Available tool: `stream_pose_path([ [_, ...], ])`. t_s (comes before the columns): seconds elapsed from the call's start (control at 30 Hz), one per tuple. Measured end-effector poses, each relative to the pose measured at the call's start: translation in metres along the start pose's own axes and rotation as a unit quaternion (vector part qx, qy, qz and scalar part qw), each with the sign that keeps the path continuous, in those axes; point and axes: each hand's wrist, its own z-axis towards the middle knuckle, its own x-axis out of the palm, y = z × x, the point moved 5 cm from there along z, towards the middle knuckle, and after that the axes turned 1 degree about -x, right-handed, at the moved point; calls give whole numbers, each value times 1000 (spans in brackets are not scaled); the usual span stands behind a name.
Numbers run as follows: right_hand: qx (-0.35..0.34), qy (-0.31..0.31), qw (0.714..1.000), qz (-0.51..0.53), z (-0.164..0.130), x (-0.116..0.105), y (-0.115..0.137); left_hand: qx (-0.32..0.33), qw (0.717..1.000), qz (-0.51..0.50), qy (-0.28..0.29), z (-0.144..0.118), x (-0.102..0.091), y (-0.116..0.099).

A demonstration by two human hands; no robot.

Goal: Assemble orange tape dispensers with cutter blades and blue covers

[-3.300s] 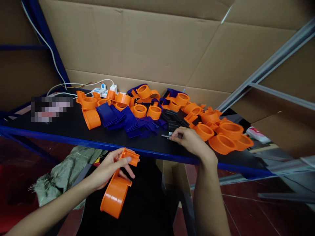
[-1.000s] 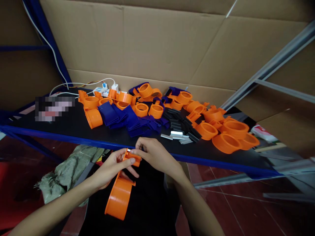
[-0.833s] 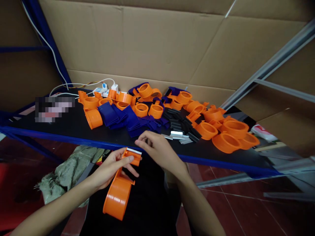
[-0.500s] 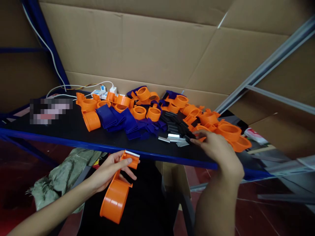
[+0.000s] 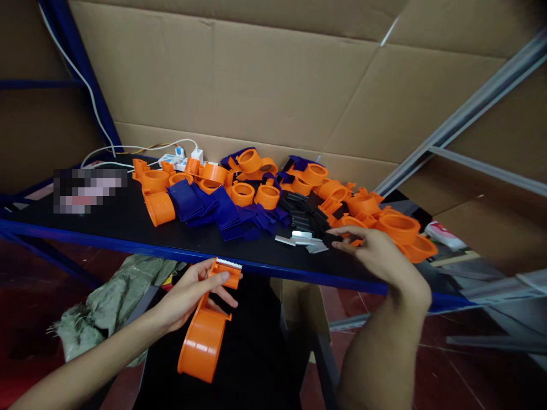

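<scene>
My left hand [image 5: 194,290] grips an orange tape-dispenser body [image 5: 204,336] below the shelf's front edge; a small toothed metal blade [image 5: 228,263] sits along its top end. My right hand [image 5: 376,253] reaches over the black shelf [image 5: 106,225] at the right, with a small black plastic piece [image 5: 331,239] pinched between thumb and fingers. That hand is next to a heap of black pieces [image 5: 305,213] and a few loose metal blades [image 5: 299,237].
Many orange dispenser parts [image 5: 397,228] and dark blue pieces [image 5: 200,205] lie across the shelf. A white power strip with cables [image 5: 179,159] sits at the back left. Cardboard lines the back wall. A grey-green sack [image 5: 111,299] lies below the shelf.
My right hand pressed a metal blade onto the orange body's top end, then swung right over the shelf and picked up a black piece. My left hand has stayed in place with the dispenser body.
</scene>
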Motion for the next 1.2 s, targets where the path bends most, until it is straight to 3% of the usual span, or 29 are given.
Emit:
stream_pose_path([
  [0.2,-208,33,972,105,-18,8,96,20,999,-28,-29,0,-1,-2],
  [0.3,-304,61,941,138,-31,24,145,31,998,-36,-49,-2,-2,-4],
  [0.4,-354,102,916,158,-39,44,175,36,997,-44,-54,-4,-1,-5],
  [0.7,-309,128,933,133,-33,78,187,44,997,-53,-43,-3,0,-8],
  [0.87,-270,89,946,153,-32,87,196,44,996,-52,-61,-4,-3,-8],
  [1.2,-236,-11,947,218,-41,101,212,53,993,-65,-82,-3,-11,-6],
])
